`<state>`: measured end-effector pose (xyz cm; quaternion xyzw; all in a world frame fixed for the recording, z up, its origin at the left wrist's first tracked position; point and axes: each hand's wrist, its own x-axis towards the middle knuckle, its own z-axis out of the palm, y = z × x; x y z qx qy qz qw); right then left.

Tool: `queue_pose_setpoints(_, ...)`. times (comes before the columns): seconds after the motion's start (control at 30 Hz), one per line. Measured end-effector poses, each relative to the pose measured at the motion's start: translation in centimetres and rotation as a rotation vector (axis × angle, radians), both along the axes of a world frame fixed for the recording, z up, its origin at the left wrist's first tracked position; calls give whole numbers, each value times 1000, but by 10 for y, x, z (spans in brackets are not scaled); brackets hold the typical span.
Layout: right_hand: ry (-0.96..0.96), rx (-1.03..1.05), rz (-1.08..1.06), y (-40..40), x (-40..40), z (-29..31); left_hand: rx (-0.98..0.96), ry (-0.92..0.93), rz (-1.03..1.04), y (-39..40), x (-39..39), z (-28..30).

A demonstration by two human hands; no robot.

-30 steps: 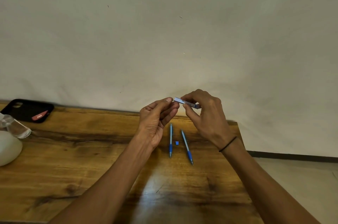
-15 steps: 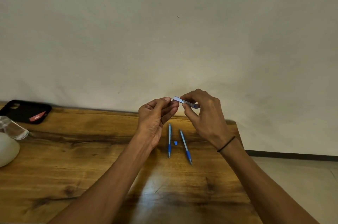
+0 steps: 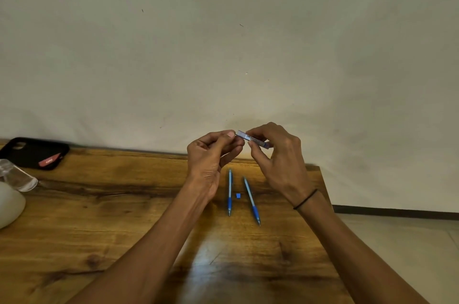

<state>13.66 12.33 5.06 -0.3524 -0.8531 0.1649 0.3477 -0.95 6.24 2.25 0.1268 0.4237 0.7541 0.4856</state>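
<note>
My right hand (image 3: 278, 157) pinches a small flat blue-and-white lead case (image 3: 252, 139) and holds it above the far edge of the wooden table (image 3: 99, 217). The fingertips of my left hand (image 3: 211, 154) meet at the case's left end. Below the hands two blue mechanical pencils (image 3: 229, 192) (image 3: 251, 200) lie side by side on the table with their tips toward me. A tiny blue cap (image 3: 238, 195) sits between them.
A black phone case (image 3: 32, 152) with a red item on it lies at the far left by the wall. A clear plastic object (image 3: 17, 177) and a white rounded object (image 3: 8, 204) sit at the left edge. The table ends at the right; floor lies beyond.
Both hands hold the case in almost the same place. The view has shifted slightly. The small blue cap shows again between the pencils.
</note>
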Motion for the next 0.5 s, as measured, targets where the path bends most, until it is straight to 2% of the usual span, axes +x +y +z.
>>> queue_pose_setpoints(0.5, 35, -20, -49, -2, -1, -5, 38, 80, -6, 2, 0, 3)
